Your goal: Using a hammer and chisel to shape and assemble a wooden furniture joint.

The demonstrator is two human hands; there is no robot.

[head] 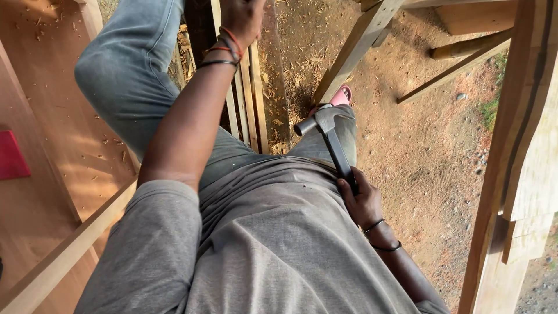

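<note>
Head view, looking straight down the person's own body. Right hand (361,200) closed tight round the black handle of a claw hammer (328,136); the steel head points up and away from the body, hanging over the right knee, just short of a pink sandal (342,95) on the dirt ground (430,145).

Left hand (243,17) at the top edge of the view, partly cut off; it rests on a bundle of narrow wooden slats (247,99) standing beyond the left knee. Grip on them cannot be told. Orange and black bands on that wrist, black bands on the right one.

Hands well apart, hammer between the legs and the timber frame post (511,145) to the right. Left of the hammer, a wide wooden board (64,116) strewn with shavings, a red object (11,156) on it.
</note>
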